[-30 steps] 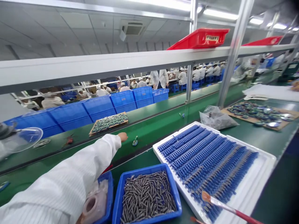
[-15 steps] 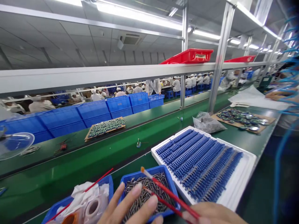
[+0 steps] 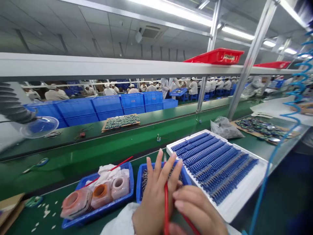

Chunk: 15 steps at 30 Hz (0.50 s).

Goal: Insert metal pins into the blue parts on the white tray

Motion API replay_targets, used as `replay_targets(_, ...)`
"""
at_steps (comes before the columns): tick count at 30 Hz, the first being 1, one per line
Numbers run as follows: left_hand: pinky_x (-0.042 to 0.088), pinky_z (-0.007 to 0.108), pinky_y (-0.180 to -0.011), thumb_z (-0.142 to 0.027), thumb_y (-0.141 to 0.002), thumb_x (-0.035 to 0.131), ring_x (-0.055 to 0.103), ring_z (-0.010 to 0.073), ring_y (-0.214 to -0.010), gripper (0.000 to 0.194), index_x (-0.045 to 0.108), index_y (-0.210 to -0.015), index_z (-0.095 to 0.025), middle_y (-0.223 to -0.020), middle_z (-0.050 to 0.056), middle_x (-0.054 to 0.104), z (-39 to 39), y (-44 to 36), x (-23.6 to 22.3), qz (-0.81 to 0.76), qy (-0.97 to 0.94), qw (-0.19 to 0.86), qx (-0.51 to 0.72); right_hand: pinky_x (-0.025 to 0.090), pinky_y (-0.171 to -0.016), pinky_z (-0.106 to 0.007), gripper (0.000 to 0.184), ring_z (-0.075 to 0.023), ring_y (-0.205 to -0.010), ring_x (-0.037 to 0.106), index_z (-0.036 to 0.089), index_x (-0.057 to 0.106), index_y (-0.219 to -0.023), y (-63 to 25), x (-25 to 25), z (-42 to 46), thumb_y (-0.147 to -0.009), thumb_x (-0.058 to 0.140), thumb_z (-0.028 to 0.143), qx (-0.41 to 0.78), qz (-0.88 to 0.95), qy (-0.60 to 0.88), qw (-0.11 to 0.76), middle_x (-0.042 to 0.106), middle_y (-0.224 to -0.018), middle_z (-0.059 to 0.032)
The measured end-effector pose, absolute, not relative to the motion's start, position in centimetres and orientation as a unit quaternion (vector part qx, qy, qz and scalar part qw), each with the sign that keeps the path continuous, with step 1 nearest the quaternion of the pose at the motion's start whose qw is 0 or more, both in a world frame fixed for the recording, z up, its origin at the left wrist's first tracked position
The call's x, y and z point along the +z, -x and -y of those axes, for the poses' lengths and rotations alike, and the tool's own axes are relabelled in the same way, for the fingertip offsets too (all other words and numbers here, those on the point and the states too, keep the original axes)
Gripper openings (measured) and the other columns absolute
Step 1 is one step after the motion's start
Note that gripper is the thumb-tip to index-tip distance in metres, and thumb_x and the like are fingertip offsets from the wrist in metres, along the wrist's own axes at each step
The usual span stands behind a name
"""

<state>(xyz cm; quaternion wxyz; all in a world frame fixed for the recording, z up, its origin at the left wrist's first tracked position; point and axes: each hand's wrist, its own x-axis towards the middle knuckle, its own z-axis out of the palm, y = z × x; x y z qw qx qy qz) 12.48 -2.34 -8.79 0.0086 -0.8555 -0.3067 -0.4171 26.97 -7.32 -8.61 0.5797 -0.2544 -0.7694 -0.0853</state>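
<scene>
My left hand (image 3: 156, 195) stands fingers apart over a blue tray of dark metal pins (image 3: 139, 186), and a thin red-handled brush (image 3: 166, 209) lies against its palm. My right hand (image 3: 198, 209) curls close beside it, gripping that handle and a second red stick (image 3: 192, 225). The brush tips are hidden. To the right lies a white tray (image 3: 246, 186) holding rows of blue parts. On the left, a blue tray (image 3: 129, 182) carries several pinkish jars, white tissue and another red stick (image 3: 122, 160).
A green conveyor belt (image 3: 73, 156) runs behind the trays, with a board of round parts (image 3: 119, 122) on it. Blue crates (image 3: 97, 107) stand beyond. A co-worker's hand (image 3: 306, 109) shows at right, behind a coiled blue air hose (image 3: 293, 98). A shelf (image 3: 97, 65) crosses overhead.
My white-sleeved arm no longer reaches over the belt. Both hands came in at the bottom, then rose above the pin tray with the red sticks. The view has swung left, showing the jars.
</scene>
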Motion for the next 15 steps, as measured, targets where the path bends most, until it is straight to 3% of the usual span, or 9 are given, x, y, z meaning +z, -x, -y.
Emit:
replay_targets(2,0.0,0.059,-0.118,-0.005,-0.094,0.037,0.005,0.0244,-0.149,0.073,0.008,-0.152,-0.036,-0.158,0.005,0.029,1.6,-11.8,-8.5,0.328,0.84,-0.008,-0.431,0.055,-0.088,-0.033,0.012,-0.0235,-0.103,0.054,0.014,0.046,-0.123,-27.3,-9.8,6.4,-0.112,0.047,0.021,-0.033,0.756,0.303,0.58,0.049,-0.115,-0.0116)
replay_targets(5,0.009,0.059,-0.118,-0.007,-0.095,0.032,0.007,0.025,-0.149,0.063,0.017,-0.152,-0.031,-0.16,0.008,0.024,0.5,-10.7,-7.8,0.376,0.819,-0.033,-0.432,0.058,-0.077,-0.024,0.029,-0.0208,-0.097,0.056,0.016,0.043,-0.13,-27.4,-11.7,5.1,-0.114,0.046,0.041,0.066,0.726,0.383,0.567,0.045,-0.117,-0.0112)
replay_targets(8,0.005,0.067,-0.114,-0.004,-0.092,0.031,0.003,0.0294,-0.149,0.06,0.032,-0.147,-0.028,-0.159,0.008,0.027,0.1,-9.8,-7.1,0.405,0.832,-0.026,-0.379,0.058,-0.071,-0.021,0.045,-0.02,-0.092,0.055,0.019,0.042,-0.134,-26.9,-12.1,4.5,-0.11,0.056,0.054,0.111,0.738,0.354,0.564,0.044,-0.117,-0.0103)
replay_targets(11,-0.003,0.073,-0.109,-0.009,-0.092,0.04,0.003,0.0344,-0.148,0.054,0.04,-0.143,-0.027,-0.155,0.009,0.034,0.7,-9.4,-6.7,0.38,0.872,-0.024,-0.306,0.056,-0.071,-0.023,0.044,-0.0201,-0.09,0.053,0.021,0.044,-0.137,-26.4,-11.2,4.5,-0.109,0.062,0.05,0.123,0.764,0.278,0.569,0.042,-0.115,-0.0096)
replay_targets(15,-0.009,0.074,-0.107,-0.008,-0.09,0.047,0.009,0.0366,-0.147,0.053,0.044,-0.141,-0.024,-0.155,0.009,0.035,1.6,-8.8,-6.5,0.368,0.894,-0.01,-0.257,0.053,-0.073,-0.021,0.026,-0.0183,-0.085,0.054,0.02,0.049,-0.134,-25.5,-9.5,4.5,-0.114,0.055,0.034,0.1,0.814,0.202,0.536,0.045,-0.105,-0.0081)
